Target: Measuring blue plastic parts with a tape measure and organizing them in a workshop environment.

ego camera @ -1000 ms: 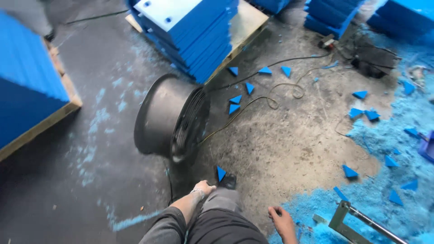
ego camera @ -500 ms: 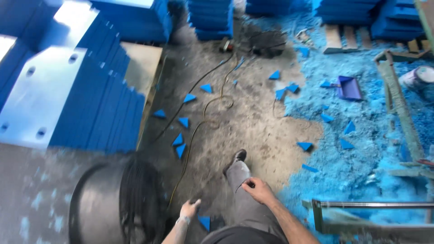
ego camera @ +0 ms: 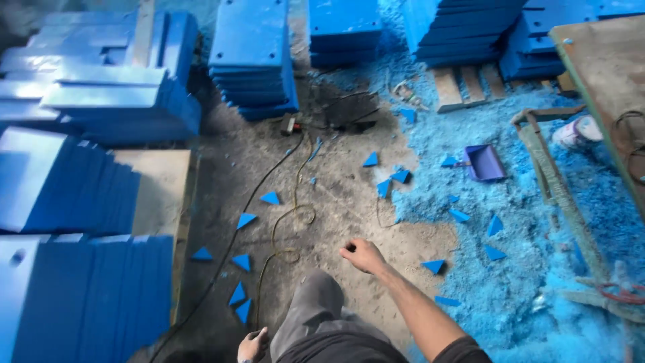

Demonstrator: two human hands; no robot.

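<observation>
My right hand (ego camera: 363, 255) hangs in front of me over the dusty floor, fingers curled loosely, holding nothing that I can see. My left hand (ego camera: 250, 345) is low at the bottom edge beside my grey trouser leg (ego camera: 312, 309), also empty as far as I can tell. Several small blue triangular offcuts lie scattered on the floor, one (ego camera: 435, 266) just right of my right hand, others (ego camera: 241, 261) to the left near the cables.
Stacks of blue panels (ego camera: 252, 54) stand on pallets at left and along the back. Black and yellow cables (ego camera: 282, 222) run across the floor. Blue shavings (ego camera: 524, 269) cover the right side, with a purple dustpan (ego camera: 485, 162) and a metal frame (ego camera: 551, 181).
The view has swung up and forward; the black round drum at lower left has left the view. My right hand has risen and moved forward; my left has dropped to the bottom edge.
</observation>
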